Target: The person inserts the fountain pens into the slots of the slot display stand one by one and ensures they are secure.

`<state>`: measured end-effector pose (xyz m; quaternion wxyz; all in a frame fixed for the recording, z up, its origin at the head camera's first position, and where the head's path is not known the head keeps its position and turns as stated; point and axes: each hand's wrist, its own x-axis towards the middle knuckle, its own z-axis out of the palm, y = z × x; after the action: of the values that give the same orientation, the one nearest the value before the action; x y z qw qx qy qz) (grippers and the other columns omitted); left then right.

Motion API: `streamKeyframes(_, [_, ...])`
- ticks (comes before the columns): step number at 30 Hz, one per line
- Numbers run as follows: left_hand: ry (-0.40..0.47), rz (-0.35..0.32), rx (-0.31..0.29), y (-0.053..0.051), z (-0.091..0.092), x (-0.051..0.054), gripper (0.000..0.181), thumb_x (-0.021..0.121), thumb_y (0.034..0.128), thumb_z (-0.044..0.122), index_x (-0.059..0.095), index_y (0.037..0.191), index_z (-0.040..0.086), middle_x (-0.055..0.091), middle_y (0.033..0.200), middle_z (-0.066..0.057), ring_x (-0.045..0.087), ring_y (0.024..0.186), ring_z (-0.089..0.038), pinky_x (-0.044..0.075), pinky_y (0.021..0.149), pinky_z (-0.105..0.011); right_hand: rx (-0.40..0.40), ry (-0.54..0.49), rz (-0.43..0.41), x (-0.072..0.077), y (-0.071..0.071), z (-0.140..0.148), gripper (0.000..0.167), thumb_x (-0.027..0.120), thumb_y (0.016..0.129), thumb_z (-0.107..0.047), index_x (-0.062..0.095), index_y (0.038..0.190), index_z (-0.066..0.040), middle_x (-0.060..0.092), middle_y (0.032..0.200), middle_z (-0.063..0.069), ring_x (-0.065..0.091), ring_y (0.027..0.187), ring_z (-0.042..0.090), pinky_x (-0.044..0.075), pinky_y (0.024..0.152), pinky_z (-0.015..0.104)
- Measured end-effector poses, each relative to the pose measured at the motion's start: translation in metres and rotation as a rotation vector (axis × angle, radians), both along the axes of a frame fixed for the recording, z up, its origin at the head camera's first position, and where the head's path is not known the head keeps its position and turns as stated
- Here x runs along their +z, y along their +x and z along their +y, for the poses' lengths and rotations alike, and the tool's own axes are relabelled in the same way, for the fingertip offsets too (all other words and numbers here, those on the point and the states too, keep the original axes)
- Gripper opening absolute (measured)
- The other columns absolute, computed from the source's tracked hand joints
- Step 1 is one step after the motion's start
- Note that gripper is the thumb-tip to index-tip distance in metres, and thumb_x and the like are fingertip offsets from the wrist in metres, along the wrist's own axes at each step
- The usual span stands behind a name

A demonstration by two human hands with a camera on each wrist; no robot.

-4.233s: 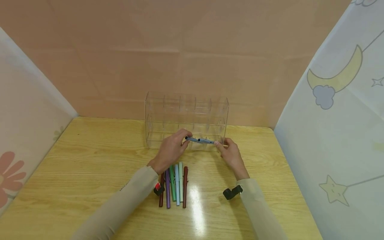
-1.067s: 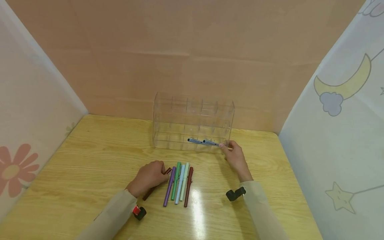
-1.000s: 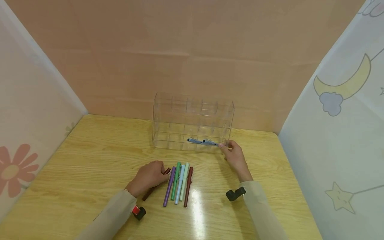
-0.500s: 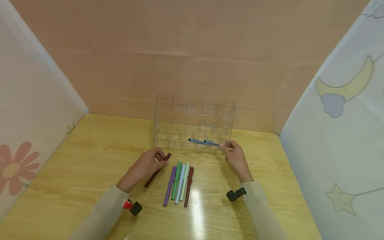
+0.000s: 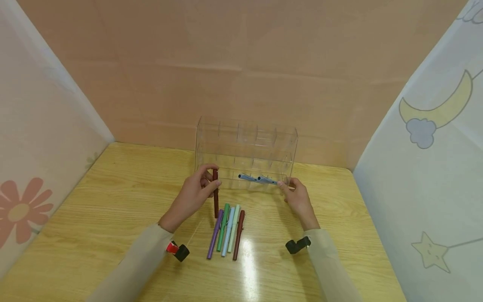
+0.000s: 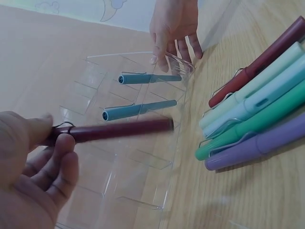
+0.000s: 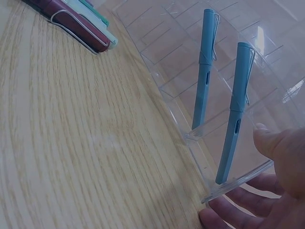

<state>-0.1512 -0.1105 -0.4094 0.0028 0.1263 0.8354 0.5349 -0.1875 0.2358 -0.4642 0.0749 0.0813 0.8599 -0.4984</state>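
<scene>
My left hand (image 5: 190, 195) pinches a dark red pen (image 5: 216, 205) between thumb and fingers, in front of the left part of a clear stepped pen rack (image 5: 266, 159). In the left wrist view the held pen (image 6: 119, 131) has its clip near the fingers, its bare end pointing toward the rack and slightly blurred. Two blue-grey pens (image 7: 206, 62) stand in the rack's lowest row, leaning, clips up. My right hand (image 5: 299, 202) grips the rack's right end; in the right wrist view the thumb is on the inner side and the fingers outside and below.
In front of the rack lie a purple pen (image 5: 214, 235), a green pen (image 5: 223, 228), a light blue pen (image 5: 228, 233), a pale green pen (image 5: 234, 230) and another dark red pen (image 5: 239, 235), side by side. An orange-brown backdrop (image 5: 241, 63) rises behind the rack.
My left hand let go of a blue-grey pen in the rack, took the leftmost dark red pen from the table, and lifted it toward the rack, turning it upright. The right hand stayed.
</scene>
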Motion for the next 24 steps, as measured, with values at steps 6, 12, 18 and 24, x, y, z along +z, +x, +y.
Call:
streamKeyframes(6, [0.096,0.071,0.067,-0.007,0.002,0.001,0.033,0.066,0.1071,0.018,0.056,0.138,0.012,0.070,0.107,-0.014,0.071,0.083,-0.029,0.060,0.071,-0.026,-0.002,-0.008,0.001,0.001,0.001,0.000,0.059,0.056,0.111,-0.043,0.046,0.153,-0.001,0.050,0.158,0.022,0.055,0.144,0.042,0.059,0.101,0.048])
streamKeyframes(12, [0.169,0.139,0.110,-0.010,0.002,0.003,0.032,0.068,0.1058,0.018,0.056,0.133,0.007,0.069,0.109,-0.015,0.071,0.086,-0.033,0.060,0.074,-0.022,-0.008,-0.006,0.004,0.001,0.001,0.001,0.060,0.056,0.110,-0.046,0.047,0.151,-0.003,0.052,0.156,0.020,0.056,0.143,0.040,0.059,0.101,0.046])
streamKeyframes(18, [0.222,0.181,0.148,-0.012,0.005,0.002,0.031,0.069,0.1048,0.016,0.054,0.128,0.002,0.069,0.112,-0.015,0.073,0.092,-0.028,0.060,0.077,-0.018,-0.006,-0.009,0.008,-0.001,0.000,0.000,0.058,0.057,0.111,-0.044,0.048,0.150,-0.002,0.052,0.156,0.021,0.057,0.142,0.041,0.059,0.099,0.045])
streamKeyframes(24, [0.248,0.195,0.173,-0.015,0.007,-0.001,0.030,0.070,0.1043,0.016,0.053,0.125,0.003,0.071,0.114,-0.016,0.073,0.090,-0.023,0.060,0.078,-0.018,-0.007,-0.002,0.016,0.000,0.001,0.000,0.060,0.057,0.111,-0.044,0.047,0.152,-0.001,0.052,0.156,0.022,0.056,0.142,0.042,0.060,0.097,0.044])
